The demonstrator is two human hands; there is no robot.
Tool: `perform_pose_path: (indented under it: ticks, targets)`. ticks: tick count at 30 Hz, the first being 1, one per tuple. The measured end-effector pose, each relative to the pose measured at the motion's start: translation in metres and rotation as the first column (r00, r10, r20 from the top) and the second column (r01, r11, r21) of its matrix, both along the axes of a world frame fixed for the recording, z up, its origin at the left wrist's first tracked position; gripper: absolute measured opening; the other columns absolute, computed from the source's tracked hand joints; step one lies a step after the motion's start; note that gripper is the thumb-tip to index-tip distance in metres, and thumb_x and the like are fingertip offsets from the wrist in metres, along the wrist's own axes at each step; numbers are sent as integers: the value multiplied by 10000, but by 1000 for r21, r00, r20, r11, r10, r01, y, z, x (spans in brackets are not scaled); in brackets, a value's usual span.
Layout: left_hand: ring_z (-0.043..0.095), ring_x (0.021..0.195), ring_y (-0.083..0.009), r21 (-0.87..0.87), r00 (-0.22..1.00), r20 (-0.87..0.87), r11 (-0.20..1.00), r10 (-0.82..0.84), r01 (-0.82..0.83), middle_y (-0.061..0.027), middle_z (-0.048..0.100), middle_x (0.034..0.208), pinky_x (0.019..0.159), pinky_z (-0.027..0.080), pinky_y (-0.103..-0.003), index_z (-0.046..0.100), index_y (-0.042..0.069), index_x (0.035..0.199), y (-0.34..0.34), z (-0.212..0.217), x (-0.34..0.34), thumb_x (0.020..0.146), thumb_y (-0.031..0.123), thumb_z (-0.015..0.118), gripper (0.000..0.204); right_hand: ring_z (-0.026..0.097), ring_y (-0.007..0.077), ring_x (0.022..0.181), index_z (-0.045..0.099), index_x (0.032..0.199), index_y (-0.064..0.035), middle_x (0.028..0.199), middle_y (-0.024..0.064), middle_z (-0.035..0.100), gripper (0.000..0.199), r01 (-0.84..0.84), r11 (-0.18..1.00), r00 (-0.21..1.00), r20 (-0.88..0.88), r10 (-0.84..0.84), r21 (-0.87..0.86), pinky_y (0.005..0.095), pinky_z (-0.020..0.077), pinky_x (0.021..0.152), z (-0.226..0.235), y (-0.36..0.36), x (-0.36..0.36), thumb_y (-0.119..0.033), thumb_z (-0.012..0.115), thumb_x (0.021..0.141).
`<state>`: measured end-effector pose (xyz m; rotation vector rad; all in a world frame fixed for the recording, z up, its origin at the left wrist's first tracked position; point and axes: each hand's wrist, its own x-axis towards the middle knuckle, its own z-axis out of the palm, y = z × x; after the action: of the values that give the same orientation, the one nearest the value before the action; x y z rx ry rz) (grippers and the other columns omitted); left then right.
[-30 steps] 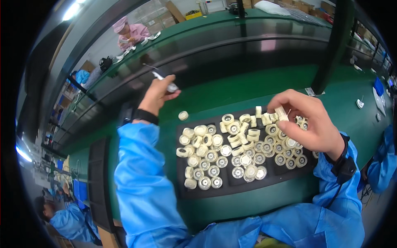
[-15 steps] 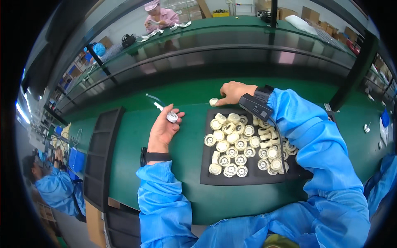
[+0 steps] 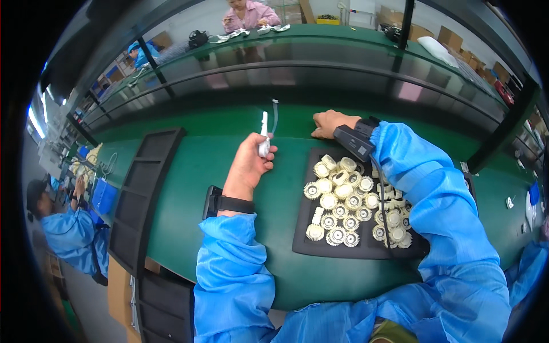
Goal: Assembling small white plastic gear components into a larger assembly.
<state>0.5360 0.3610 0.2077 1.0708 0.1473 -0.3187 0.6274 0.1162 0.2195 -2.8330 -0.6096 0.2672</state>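
My left hand (image 3: 249,163) is closed around a white plastic part (image 3: 263,146) with a round end and a narrow stem pointing up. A thin grey cable (image 3: 275,118) with a small connector at its tip rises beside the stem. My right hand (image 3: 333,123) is at the green table beyond the black tray (image 3: 320,248), knuckles up and fingers curled down. Whatever its fingertips grip is hidden beneath the hand. Many cream-coloured toothed gears (image 3: 341,211) lie heaped in the tray, some covered by my right forearm.
An upright-leaning black compartment tray (image 3: 143,188) stands at the table's left side. A dark rail (image 3: 240,74) runs across the far side, with a post at right (image 3: 506,126). One person in pink works across the bench; another, in blue, sits at left.
My left hand has moved up and right, turning the white part so its stem points upward. The gear that lay by my right thumb is out of sight; the right fingers are more curled.
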Motion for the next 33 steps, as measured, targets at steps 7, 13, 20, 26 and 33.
perform_pose_path:
  ticks: [7, 13, 20, 26, 33]
  targets:
    - [585, 688, -84, -104, 995, 100, 994, 27, -17, -31, 592, 789, 602, 517, -184, 598, 25, 915, -16, -6, 0, 785, 111, 752, 219, 640, 344, 763, 591, 857, 6, 775, 206, 635, 352, -192, 981, 981, -31, 192, 8, 419, 498, 700, 100, -49, -102, -332, 632, 767]
    - [610, 631, -105, 90, 991, 119, 995, -57, 46, -20, 626, 775, 530, 490, -183, 603, 68, 935, -40, 27, -26, 760, 211, 782, 289, 606, 388, 724, 541, 885, 11, 731, 211, 608, 283, -272, 961, 960, 83, 268, 42, 454, 479, 649, 76, -95, -207, -245, 633, 809]
    - [584, 1025, -357, -457, 958, 76, 844, -276, 279, -277, 557, 1100, 879, 543, -403, 470, -69, 1173, -116, 45, -74, 950, 224, 525, 372, 595, 194, 839, 508, 1182, 16, 1111, 119, 583, 330, 156, 632, 979, -203, 1, 759, 299, 464, 716, 86, -133, -244, -104, 527, 876]
    - [514, 1142, -405, -503, 933, 27, 802, -359, 323, -250, 504, 1229, 1003, 454, -462, 409, -104, 1235, -154, 57, -115, 993, 184, 383, 377, 568, 188, 1094, 448, 1271, 43, 1268, 150, 522, 358, 78, 253, 983, -117, 142, 964, 299, 475, 897, 87, -140, -251, -80, 486, 937]
    - [473, 1204, -371, -472, 914, 93, 791, -394, 389, -234, 488, 1267, 1078, 374, -448, 363, -93, 1305, -161, 67, -130, 1001, 175, 352, 405, 532, 218, 1165, 443, 1296, 47, 1262, 169, 525, 414, 304, 147, 941, -321, 110, 941, 315, 456, 959, 84, -141, -250, -153, 526, 942]
